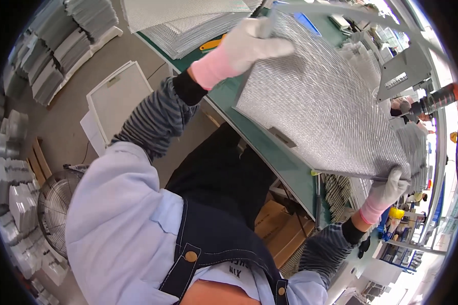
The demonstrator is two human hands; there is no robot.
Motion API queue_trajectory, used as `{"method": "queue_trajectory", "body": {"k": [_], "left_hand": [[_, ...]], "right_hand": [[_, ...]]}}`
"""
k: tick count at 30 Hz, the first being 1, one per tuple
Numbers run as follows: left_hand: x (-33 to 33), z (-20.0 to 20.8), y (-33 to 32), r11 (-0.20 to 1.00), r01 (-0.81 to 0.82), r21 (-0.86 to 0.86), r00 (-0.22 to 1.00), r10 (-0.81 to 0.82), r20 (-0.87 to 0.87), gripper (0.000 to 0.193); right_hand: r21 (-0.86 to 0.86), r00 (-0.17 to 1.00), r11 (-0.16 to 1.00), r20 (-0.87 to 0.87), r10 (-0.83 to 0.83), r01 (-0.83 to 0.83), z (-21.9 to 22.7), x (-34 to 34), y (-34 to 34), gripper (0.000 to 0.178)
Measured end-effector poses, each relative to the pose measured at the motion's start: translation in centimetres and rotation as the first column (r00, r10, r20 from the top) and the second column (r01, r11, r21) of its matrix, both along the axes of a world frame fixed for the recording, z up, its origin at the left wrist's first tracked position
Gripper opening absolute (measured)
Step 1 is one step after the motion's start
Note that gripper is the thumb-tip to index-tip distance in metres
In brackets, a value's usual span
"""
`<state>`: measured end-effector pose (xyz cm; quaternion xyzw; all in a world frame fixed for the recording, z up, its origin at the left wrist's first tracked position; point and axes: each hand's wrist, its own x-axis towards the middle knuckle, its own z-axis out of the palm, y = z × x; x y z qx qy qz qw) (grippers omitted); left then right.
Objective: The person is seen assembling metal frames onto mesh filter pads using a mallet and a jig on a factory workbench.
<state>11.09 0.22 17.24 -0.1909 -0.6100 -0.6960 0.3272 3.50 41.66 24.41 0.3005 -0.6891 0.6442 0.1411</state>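
A silvery metal mesh filter panel (320,96) with a thin frame is held tilted above the green worktable (285,155). My left hand (254,43), in a white glove with a pink cuff, is closed on its far left edge, thumb lying across the mesh. At the near right corner my right hand (392,188), gloved alike, pinches the frame. A small dark label or tab (282,137) sits on the panel's near edge. The fingers behind the panel are partly hidden.
Stacked mesh sheets (183,33) lie on the table's far left, beside a yellow-handled tool (211,44). An electric screwdriver (432,101) hangs at right near a grey metal bracket (404,73). A fan (58,208) stands at left, and a cardboard box (282,229) is under the table.
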Motion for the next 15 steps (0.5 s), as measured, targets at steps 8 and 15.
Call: {"method": "queue_trajectory", "body": {"k": [8, 15], "left_hand": [[-0.3, 0.1, -2.6, 0.997, -0.055, -0.055, 0.998, 0.054, -0.032, 0.036], [10.3, 1.9, 0.0, 0.991, 0.130, -0.007, 0.895, -0.114, 0.432, 0.021]], "right_hand": [[0.004, 0.999, 0.999, 0.011, -0.044, 0.044, 3.5, 4.2, -5.2, 0.010], [0.522, 0.975, 0.843, 0.091, -0.204, 0.128, 1.9, 8.6, -4.6, 0.039]]}}
